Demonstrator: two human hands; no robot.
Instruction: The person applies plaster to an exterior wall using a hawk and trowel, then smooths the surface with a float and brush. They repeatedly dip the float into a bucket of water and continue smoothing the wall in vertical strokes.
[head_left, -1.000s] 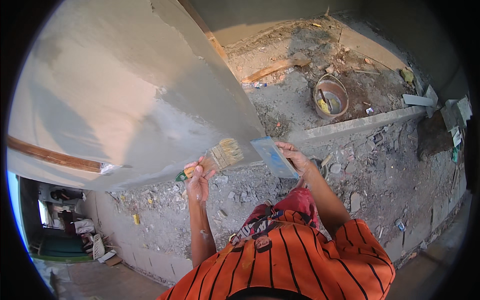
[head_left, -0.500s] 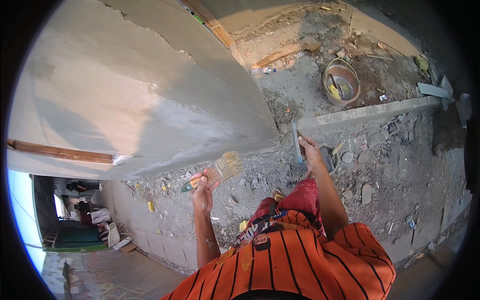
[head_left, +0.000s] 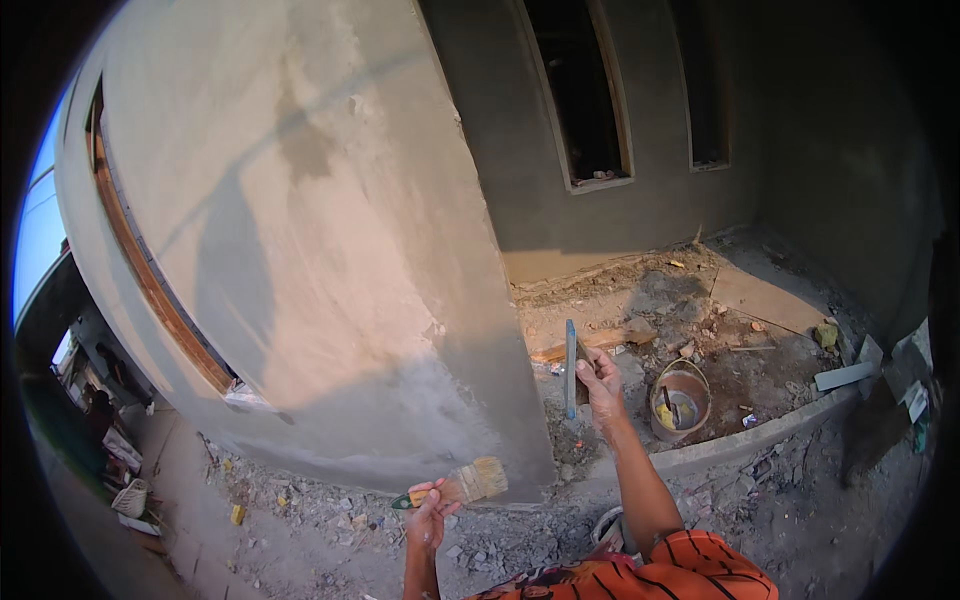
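Observation:
My left hand is closed round the handle of a wide paintbrush, its pale bristles pointing right, close to the foot of a grey plastered wall. Farther right and higher, my right hand grips a plastering float. The float's blue-grey blade is seen nearly edge-on, upright, just right of the wall's corner. The wall carries a paler, patchy band and darker damp-looking areas. Whether the brush touches the wall I cannot tell.
A bucket with a tool and something yellow in it stands beyond a low concrete kerb. Rubble covers the ground along the wall. Another container is partly hidden by my right arm. A window opening pierces the far wall.
The view has tilted up, showing more wall and the far windows. My right hand has raised the float away from the container near my legs. The brush remains in my left hand.

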